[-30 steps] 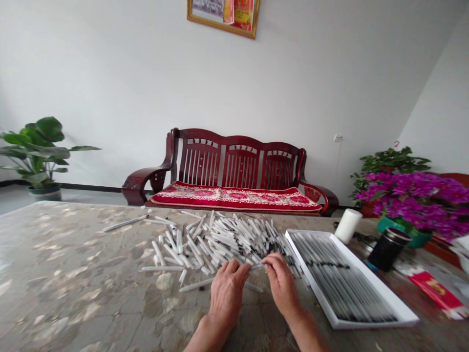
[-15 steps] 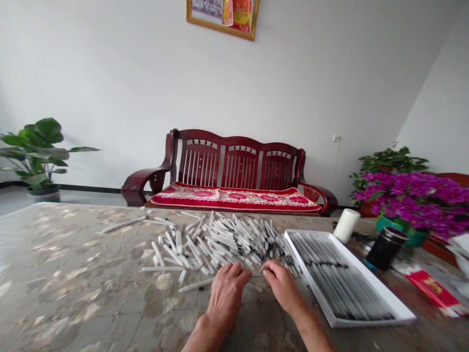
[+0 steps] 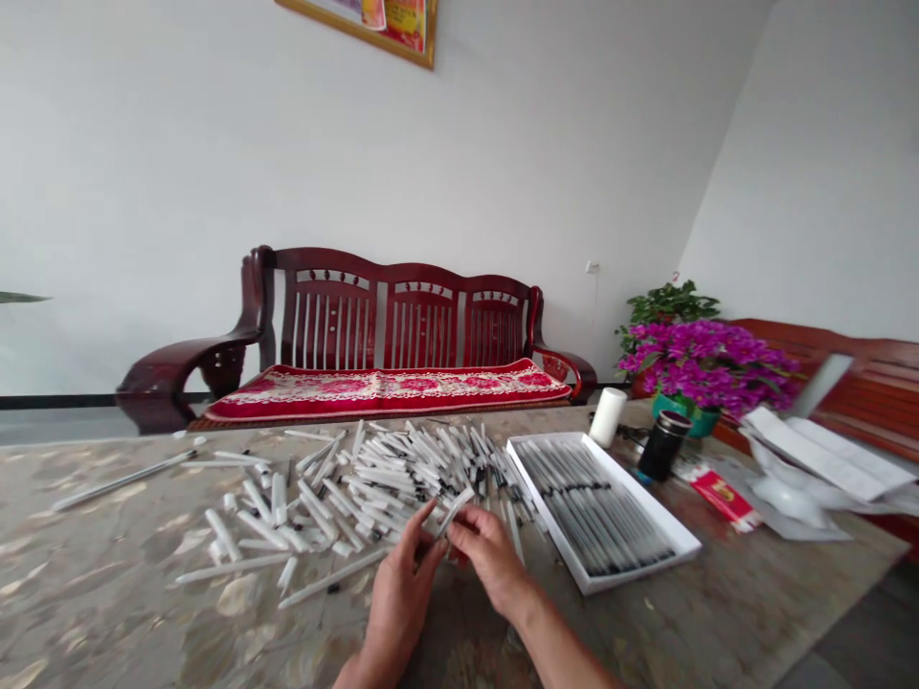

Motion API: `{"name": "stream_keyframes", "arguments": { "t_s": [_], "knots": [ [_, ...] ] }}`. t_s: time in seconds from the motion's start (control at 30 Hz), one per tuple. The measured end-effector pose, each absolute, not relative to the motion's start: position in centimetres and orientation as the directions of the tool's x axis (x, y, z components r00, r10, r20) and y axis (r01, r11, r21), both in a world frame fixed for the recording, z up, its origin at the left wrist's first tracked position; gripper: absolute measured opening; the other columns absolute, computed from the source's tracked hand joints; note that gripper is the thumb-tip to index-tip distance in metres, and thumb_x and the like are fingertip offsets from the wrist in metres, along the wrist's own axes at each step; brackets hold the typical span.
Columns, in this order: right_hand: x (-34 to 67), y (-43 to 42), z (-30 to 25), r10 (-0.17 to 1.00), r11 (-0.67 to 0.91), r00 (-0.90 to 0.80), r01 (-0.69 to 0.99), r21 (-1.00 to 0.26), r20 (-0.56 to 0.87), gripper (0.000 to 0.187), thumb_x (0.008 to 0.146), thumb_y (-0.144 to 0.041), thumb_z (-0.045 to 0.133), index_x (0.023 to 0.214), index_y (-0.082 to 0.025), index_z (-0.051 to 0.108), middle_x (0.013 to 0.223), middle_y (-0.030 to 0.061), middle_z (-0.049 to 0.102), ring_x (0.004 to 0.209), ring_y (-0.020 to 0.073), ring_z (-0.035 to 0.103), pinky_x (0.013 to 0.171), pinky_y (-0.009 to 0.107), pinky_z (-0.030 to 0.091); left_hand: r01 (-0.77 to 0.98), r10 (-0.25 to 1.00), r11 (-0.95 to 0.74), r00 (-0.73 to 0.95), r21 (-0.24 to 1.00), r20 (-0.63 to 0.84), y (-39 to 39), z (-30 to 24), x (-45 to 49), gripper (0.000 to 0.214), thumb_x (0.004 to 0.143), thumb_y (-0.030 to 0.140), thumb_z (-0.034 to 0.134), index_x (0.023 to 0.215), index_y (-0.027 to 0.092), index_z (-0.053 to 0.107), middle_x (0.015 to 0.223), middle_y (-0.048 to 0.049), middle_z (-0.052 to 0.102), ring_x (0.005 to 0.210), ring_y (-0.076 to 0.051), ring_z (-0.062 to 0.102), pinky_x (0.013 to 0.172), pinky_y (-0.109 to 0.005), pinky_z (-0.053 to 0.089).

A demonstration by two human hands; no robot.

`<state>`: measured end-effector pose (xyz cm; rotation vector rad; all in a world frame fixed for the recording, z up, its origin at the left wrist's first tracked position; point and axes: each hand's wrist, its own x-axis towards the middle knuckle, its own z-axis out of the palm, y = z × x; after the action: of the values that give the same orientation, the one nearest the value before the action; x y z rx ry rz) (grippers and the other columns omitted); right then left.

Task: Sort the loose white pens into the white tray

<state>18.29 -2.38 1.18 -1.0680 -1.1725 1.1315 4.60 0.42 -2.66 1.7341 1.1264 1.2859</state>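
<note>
Between my two hands is a whitish, translucent pen (image 3: 455, 508), tilted up to the right just above the table. My left hand (image 3: 406, 579) pinches its lower end with thumb and fingers. My right hand (image 3: 492, 555) is closed on it from the other side, its fingertips partly hidden. Right beyond my hands spreads a loose pile of white pen parts (image 3: 392, 469), some with black ends. To the right, a shallow white box (image 3: 567, 553) holds rows of clear pens (image 3: 610, 522) with black tips.
Behind the box stand a white cylinder (image 3: 607, 417), a dark cup (image 3: 664, 446) and purple flowers (image 3: 718, 359). A red packet (image 3: 725, 498) and white plastic wrapping (image 3: 796, 498) lie farther right. A long pen (image 3: 122, 480) lies at left. A wooden bench (image 3: 416, 325) is beyond the table.
The view has turned to the right. My hands have come closer together and lifted slightly, and a pen now shows between them.
</note>
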Motion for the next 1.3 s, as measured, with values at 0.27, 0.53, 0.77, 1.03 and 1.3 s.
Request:
{"name": "stream_keyframes", "arguments": {
  "t_s": [0.27, 0.53, 0.77, 1.03, 1.3],
  "knots": [
    [18.3, -1.7, 1.7, 0.977, 0.141, 0.167, -0.052, -0.989, 0.13, 0.03, 0.076, -0.049, 0.067, 0.084, -0.02, 0.063, 0.069, -0.0033, 0.059, 0.06, 0.012, 0.054, 0.05, 0.02, 0.038, 0.183, 0.935, -0.339, 0.173, 0.923, 0.309, 0.2, -2.5, 4.8, 0.053, 0.082, 0.049, 0.054, 0.126, 0.019, 0.06, 0.076, -0.0011, 0.073, 0.069, -0.021, 0.068, 0.068, -0.031, 0.052],
    [24.5, -1.0, 5.5, 0.949, 0.084, 0.292, 0.122, -0.989, 0.117, 0.039, 0.069, -0.057, 0.064, 0.077, -0.019, 0.06, 0.068, 0.0001, 0.064, 0.055, 0.0125, 0.056, 0.044, 0.02, 0.036, 0.243, 0.945, -0.317, 0.161, 0.917, 0.284, 1.0, -2.7, 4.3, 0.038, 0.083, 0.039, 0.051, 0.115, 0.021, 0.064, 0.089, -0.004, 0.076, 0.08, -0.021, 0.073, 0.075, -0.034, 0.055],
    [33.4, -1.5, 6.1, 0.886, -0.18, 0.457, 0.505, -0.844, 0.084, 0.026, 0.075, -0.045, 0.057, 0.067, -0.02, 0.057, 0.056, -0.0029, 0.058, 0.048, 0.0122, 0.053, 0.044, 0.021, 0.031, 0.266, 0.936, -0.348, 0.161, 0.899, 0.314, 1.1, -2.9, 4.3, 0.031, 0.081, 0.034, 0.051, 0.104, 0.023, 0.069, 0.088, -0.0044, 0.077, 0.081, -0.022, 0.073, 0.076, -0.035, 0.056],
    [37.1, -3.4, 4.4, 0.871, -0.435, 0.49, 0.757, -0.488, -0.016, 0.021, 0.069, -0.018, 0.063, 0.049, -0.02, 0.056, 0.036, -0.0043, 0.048, 0.043, 0.0122, 0.051, 0.052, 0.023, 0.031, 0.345, 0.922, -0.379, 0.218, 0.859, 0.32, 1.1, -2.5, 4.2, 0.028, 0.082, 0.031, 0.05, 0.095, 0.022, 0.073, 0.095, -0.0072, 0.078, 0.09, -0.025, 0.072, 0.084, -0.037, 0.054],
    [35.2, -3.5, 2.9, 0.884, -0.46, 0.459, 0.825, -0.329, -0.086, 0.022, 0.076, -0.027, 0.06, 0.055, -0.02, 0.061, 0.039, -0.0017, 0.054, 0.038, 0.0136, 0.052, 0.048, 0.024, 0.032, 0.366, 0.922, -0.381, 0.219, 0.849, 0.319, 1.2, -2.4, 3.9, 0.028, 0.085, 0.032, 0.049, 0.094, 0.023, 0.073, 0.096, -0.0058, 0.078, 0.092, -0.023, 0.072, 0.085, -0.033, 0.052]
  ]
}}
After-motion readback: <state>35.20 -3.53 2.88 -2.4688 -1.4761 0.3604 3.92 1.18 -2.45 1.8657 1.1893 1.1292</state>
